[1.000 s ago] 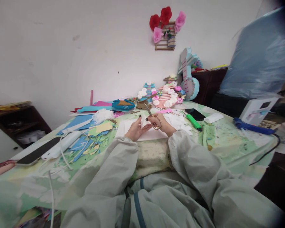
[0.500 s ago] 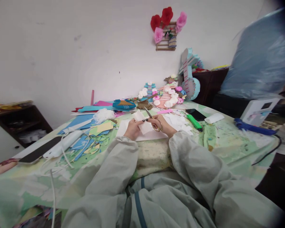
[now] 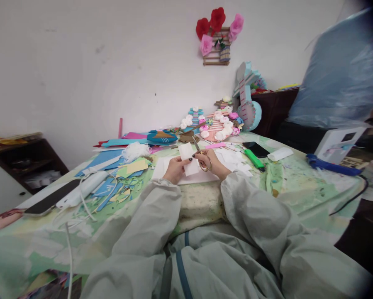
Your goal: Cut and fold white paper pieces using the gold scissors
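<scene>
Between thumb and fingers, my left hand (image 3: 175,169) pinches a small white paper piece (image 3: 191,167), which stands nearly upright over the sheets. My right hand (image 3: 215,165) is closed on scissors (image 3: 206,165) with gold-coloured handles, their blades pointing up and away to the left. The fingertips of my right hand are close beside the paper's right edge; whether they touch it is hard to tell. White sheets (image 3: 161,168) lie on the table beneath both hands.
Blue and green paper scraps (image 3: 120,189), white string (image 3: 136,152) and a power strip (image 3: 82,189) lie to the left. On the right are a green cutter (image 3: 254,158), a black phone (image 3: 256,150) and a blue glue gun (image 3: 332,165). Paper crafts (image 3: 220,126) stand behind.
The white paper has turned more upright in my left hand. The scissors have tilted slightly, with their tips now a little further right and clear of the paper.
</scene>
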Demonstrator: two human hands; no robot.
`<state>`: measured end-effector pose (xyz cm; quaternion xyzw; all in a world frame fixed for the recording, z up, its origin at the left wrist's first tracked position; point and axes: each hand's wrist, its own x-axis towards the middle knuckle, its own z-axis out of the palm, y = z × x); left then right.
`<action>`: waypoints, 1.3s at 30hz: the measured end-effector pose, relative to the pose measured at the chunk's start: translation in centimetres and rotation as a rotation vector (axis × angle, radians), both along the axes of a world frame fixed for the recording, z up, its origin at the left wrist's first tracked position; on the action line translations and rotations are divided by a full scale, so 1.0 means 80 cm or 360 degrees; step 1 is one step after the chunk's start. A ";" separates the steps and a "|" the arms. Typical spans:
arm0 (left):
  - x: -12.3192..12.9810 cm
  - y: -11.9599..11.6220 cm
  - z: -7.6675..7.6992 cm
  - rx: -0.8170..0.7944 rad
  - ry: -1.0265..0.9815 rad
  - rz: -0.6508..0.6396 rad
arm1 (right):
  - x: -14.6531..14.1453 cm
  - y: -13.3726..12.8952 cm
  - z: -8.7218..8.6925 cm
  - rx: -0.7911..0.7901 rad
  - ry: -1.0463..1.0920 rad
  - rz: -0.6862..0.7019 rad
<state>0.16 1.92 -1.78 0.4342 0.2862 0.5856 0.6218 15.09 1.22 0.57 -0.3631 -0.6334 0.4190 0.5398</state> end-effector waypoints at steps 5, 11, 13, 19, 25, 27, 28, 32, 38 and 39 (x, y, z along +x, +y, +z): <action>-0.011 0.009 0.010 -0.0113 -0.0450 0.0261 | 0.010 -0.008 0.002 0.0017 0.0088 0.0286; -0.035 0.011 0.027 -0.0427 -0.0921 0.0543 | 0.015 -0.008 -0.007 -0.0396 -0.0044 0.1025; -0.037 0.010 0.029 -0.0481 -0.0942 0.0559 | 0.016 -0.008 -0.008 -0.0466 -0.0100 0.1180; -0.032 0.009 0.028 -0.0468 -0.0908 0.0456 | 0.015 -0.005 -0.012 -0.0450 -0.0192 0.1366; -0.029 0.005 0.028 -0.0435 -0.0852 0.0402 | 0.013 -0.002 -0.014 -0.0430 -0.0210 0.1338; -0.027 0.003 0.028 -0.0413 -0.0812 0.0383 | 0.012 -0.003 -0.013 -0.0426 -0.0199 0.1295; -0.027 0.003 0.028 -0.0402 -0.0787 0.0374 | 0.012 -0.004 -0.012 -0.0423 -0.0192 0.1267; -0.023 0.005 0.024 -0.0307 -0.0667 0.0339 | 0.010 -0.008 -0.009 -0.0390 -0.0158 0.1155; -0.022 0.011 0.014 -0.0117 -0.0575 0.0285 | 0.009 -0.011 -0.008 -0.0297 -0.0101 0.1094; -0.022 0.011 0.014 -0.0105 -0.0566 0.0272 | 0.008 -0.011 -0.008 -0.0278 -0.0086 0.1096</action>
